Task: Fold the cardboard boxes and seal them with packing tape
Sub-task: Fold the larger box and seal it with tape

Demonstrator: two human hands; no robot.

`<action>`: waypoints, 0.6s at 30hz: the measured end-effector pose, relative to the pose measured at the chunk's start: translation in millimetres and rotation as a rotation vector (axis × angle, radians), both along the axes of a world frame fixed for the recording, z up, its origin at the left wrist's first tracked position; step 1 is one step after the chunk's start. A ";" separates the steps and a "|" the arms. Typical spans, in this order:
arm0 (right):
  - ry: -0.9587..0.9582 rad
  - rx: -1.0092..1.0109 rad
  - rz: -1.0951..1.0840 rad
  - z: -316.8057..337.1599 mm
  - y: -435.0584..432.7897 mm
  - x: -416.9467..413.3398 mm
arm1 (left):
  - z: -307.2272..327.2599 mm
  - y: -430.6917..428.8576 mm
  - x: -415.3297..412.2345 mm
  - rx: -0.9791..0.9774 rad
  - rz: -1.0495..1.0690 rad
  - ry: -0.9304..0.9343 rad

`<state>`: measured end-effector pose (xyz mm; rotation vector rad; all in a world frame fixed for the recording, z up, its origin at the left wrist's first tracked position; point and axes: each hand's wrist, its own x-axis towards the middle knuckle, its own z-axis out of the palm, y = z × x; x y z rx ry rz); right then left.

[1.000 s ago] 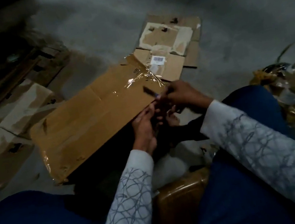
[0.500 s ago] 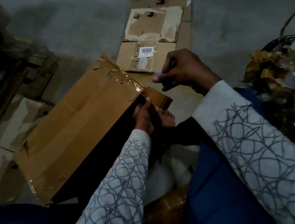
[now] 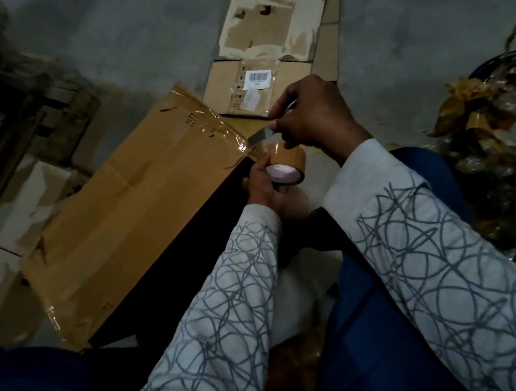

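**A:** Box state?

**B:** One big brown cardboard box (image 3: 123,217), centre-left of frame, on the grey floor (image 3: 119,30). Its long axis runs from lower left to upper centre. Glossy clear tape, wrinkled, covers the upper-right end and the lower-left corner. Crease lines cross the top panel. The side facing the person is in deep shadow, so I can't tell if it's open.

**A:** Tape?

**B:** One tape roll (image 3: 285,165), brown with a pale core, centre of frame, just beside the box's upper-right corner.

**A:** Hands?

**B:** The left hand (image 3: 266,194) grips the roll from below and from the left, fingers curled round it. The right hand (image 3: 315,117) sits directly above the roll with its fingers curled. It pinches a short grey shiny strip (image 3: 258,135) that points left at the taped corner. Blade or tape end, can't tell.

**A:** Contact with the box?

**B:** The strip's tip is at the corner, touching or just off; can't resolve it. The left hand is right against the box's dark near edge.

**A:** Counts?

**B:**
- Two hands, both in white sleeves (image 3: 427,235) with grey scribble lines.
- One roll.
- One box in work.
- One flattened carton (image 3: 275,42), upper centre, above the right hand, with one barcode label (image 3: 259,77).
- Pale flat cardboard (image 3: 13,209) at the left edge, count unclear in the dark.
- One heap of crumpled tape and film (image 3: 501,106) at the right edge.
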<state>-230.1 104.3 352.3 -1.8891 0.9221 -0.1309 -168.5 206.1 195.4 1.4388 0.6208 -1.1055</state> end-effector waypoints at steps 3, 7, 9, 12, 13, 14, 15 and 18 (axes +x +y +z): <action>0.058 -0.088 -0.011 -5.9 -2.4 4.8 | -7.8 6.7 -2.4 -0.066 0.158 -0.125; 0.028 -0.144 -0.019 -12.5 0.0 6.4 | 26.3 16.1 -15.5 -0.103 0.133 -0.280; 0.013 -0.189 -0.045 -17.8 4.0 7.6 | 25.6 18.5 -15.5 -0.096 0.107 -0.318; 0.046 -0.266 -0.062 -27.2 12.4 11.7 | 24.3 18.9 -18.6 -0.073 0.138 -0.365; 0.056 -0.275 -0.059 -30.1 15.9 12.4 | 21.0 18.0 -19.3 -0.068 0.155 -0.354; 0.058 -0.270 -0.056 -32.0 19.3 12.9 | 15.4 17.1 -19.3 -0.069 0.175 -0.340; 0.059 -0.265 -0.049 -33.9 23.1 13.4 | 2.2 16.1 -17.6 -0.074 0.200 -0.336; 0.063 -0.293 -0.047 -38.6 32.6 16.3 | -4.2 16.7 -13.7 -0.074 0.162 -0.328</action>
